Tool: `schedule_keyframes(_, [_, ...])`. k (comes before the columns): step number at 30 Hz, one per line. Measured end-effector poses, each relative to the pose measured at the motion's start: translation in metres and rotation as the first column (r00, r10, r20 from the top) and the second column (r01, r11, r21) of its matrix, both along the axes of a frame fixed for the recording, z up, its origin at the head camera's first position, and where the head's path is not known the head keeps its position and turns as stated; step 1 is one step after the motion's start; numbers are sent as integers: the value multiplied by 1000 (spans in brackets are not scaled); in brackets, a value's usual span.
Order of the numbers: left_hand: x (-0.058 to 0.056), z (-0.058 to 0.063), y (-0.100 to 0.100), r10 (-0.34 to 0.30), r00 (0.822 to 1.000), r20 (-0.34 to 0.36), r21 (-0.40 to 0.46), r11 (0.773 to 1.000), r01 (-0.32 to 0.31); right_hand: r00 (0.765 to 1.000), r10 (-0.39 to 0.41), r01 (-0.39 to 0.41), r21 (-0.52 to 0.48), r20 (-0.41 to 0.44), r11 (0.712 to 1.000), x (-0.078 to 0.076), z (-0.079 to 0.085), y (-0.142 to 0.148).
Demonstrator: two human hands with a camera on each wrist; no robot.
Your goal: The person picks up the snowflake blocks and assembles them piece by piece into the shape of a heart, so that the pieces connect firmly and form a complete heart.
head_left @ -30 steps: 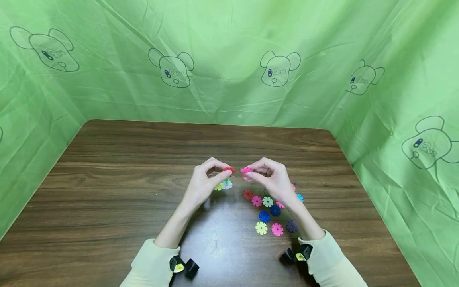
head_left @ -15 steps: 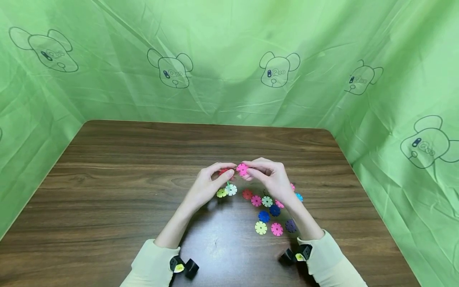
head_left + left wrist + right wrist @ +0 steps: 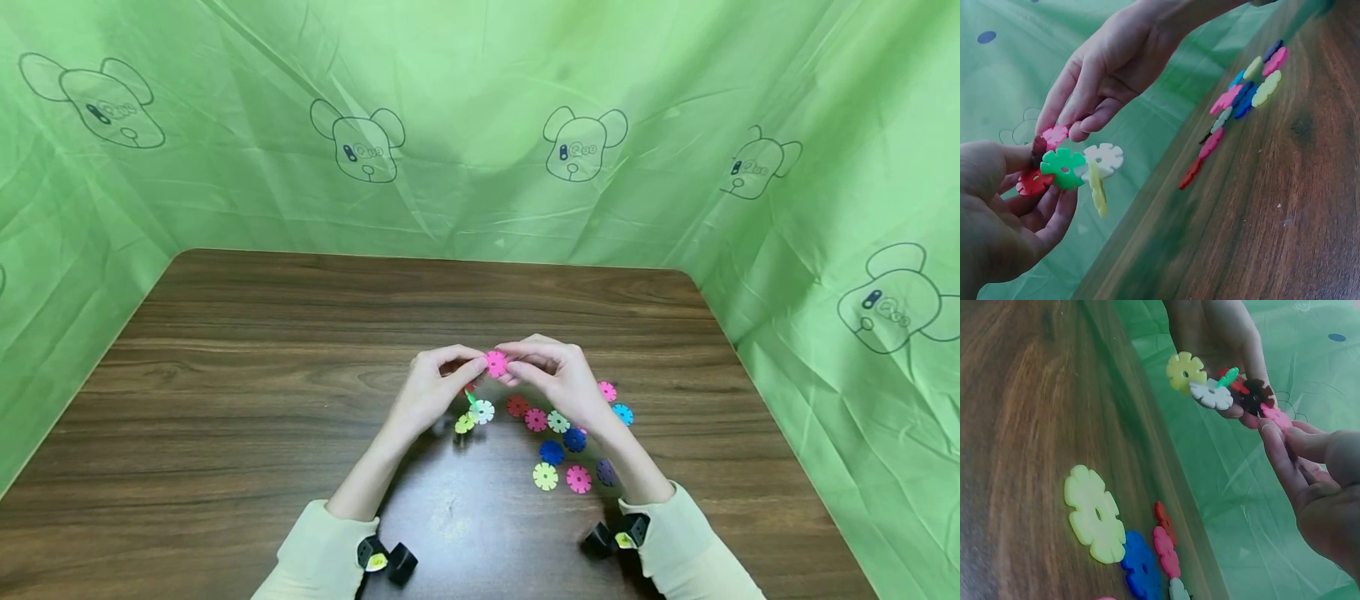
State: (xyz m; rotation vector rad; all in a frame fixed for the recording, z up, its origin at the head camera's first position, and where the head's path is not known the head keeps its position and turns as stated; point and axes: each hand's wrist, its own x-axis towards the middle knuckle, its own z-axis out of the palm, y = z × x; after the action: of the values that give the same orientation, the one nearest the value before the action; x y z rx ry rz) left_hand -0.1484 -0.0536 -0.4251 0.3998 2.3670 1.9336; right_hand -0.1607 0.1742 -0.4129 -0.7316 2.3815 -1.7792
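Observation:
My left hand [image 3: 431, 390] holds a chain of interlocking snowflake discs between thumb and fingers. The chain has a red disc [image 3: 1032, 184], a green disc [image 3: 1054, 162], a white disc [image 3: 1109, 169], a yellow disc [image 3: 1097, 194] and a dark brown disc [image 3: 1264, 392]. My right hand [image 3: 566, 385] pinches a pink snowflake disc [image 3: 496, 364] by its right side. The pink disc's edge meets the dark brown disc at the left fingertips, in the wrist views. The white and yellow end of the chain hangs below the left hand in the head view.
Loose snowflake discs lie on the wooden table [image 3: 247, 400] below and right of the hands, among them a red disc [image 3: 517, 406], a blue disc [image 3: 551, 452], a yellow disc [image 3: 545, 483] and a purple disc [image 3: 605, 472]. A green curtain [image 3: 465, 208] surrounds the table's far sides.
My right hand has moved left with the pink disc, turning its face to the head camera and bringing it to the left fingertips. The chain has tilted, its white and yellow end swinging lower.

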Motion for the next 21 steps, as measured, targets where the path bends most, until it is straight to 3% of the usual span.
schedule_keyframes(4, [1,1,-1,37,999,26,46,998,-38,999,-22,23,-21,37,1000,-2,4,11])
schedule_keyframes(13, [-1,4,-4,85,994,69,123,988,-93,991,-134,132,77,20,988,-14,15,60])
schedule_keyframes(21, [-3,3,-5,96,991,93,144,984,-109,985,-172,165,203,17,965,-19,6,95])
